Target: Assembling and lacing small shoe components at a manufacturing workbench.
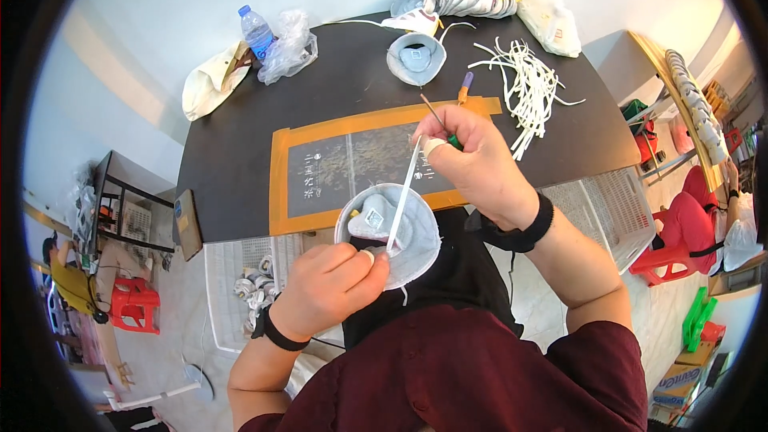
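One white strip runs straight between my hands, across the open grey fabric cup at the near edge of the counter. I judge this piece partway done: the strip's upper length is out of the fabric, with no knot that I can see, and a heap of loose strips lies unused. My left hand, low, has its grip closed on the strip's lower end; my right hand, higher, fingers pointing left, pinches the upper end beside a green-handled tool.
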Demonstrator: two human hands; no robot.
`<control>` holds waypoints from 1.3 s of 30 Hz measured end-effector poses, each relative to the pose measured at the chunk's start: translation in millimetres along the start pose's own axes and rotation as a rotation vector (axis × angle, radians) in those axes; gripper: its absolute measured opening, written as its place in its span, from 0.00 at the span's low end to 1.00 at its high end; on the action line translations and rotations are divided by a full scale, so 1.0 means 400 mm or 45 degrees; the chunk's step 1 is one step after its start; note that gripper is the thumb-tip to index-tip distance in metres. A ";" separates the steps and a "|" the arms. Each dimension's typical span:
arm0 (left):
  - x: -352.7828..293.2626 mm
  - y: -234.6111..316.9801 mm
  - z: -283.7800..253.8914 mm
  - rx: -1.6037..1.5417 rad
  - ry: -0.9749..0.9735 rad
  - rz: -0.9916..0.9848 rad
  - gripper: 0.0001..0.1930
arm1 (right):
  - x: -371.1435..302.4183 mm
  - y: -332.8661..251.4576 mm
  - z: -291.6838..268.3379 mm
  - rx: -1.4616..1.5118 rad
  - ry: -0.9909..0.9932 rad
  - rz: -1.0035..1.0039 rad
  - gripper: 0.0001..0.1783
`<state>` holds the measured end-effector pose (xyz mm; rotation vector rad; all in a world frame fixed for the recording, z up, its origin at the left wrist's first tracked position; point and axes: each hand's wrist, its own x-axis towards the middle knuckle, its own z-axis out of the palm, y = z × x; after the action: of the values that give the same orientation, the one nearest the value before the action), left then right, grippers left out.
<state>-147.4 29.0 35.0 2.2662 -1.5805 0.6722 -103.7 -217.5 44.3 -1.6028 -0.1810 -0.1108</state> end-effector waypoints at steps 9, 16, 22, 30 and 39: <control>-0.025 -0.015 0.013 -0.056 0.160 -0.159 0.17 | -0.065 -0.015 0.035 -0.381 -0.492 -0.349 0.09; -0.047 -0.014 0.034 -0.254 0.223 -0.403 0.19 | -0.138 0.082 0.003 0.267 -0.233 -0.070 0.09; -0.037 -0.011 0.033 -0.301 0.264 -0.332 0.21 | -0.181 0.129 0.045 0.144 -0.369 -0.060 0.08; -0.027 -0.008 0.033 -0.044 0.064 -0.109 0.14 | -0.154 0.000 0.038 -0.505 -0.420 -0.675 0.08; -0.020 -0.019 0.057 0.178 0.164 -0.088 0.10 | -0.183 0.059 0.086 -0.692 -0.269 -0.245 0.17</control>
<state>-137.9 26.8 11.7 2.3119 -1.4302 0.9166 -172.8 -187.5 6.3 -2.1366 -0.5029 -0.1476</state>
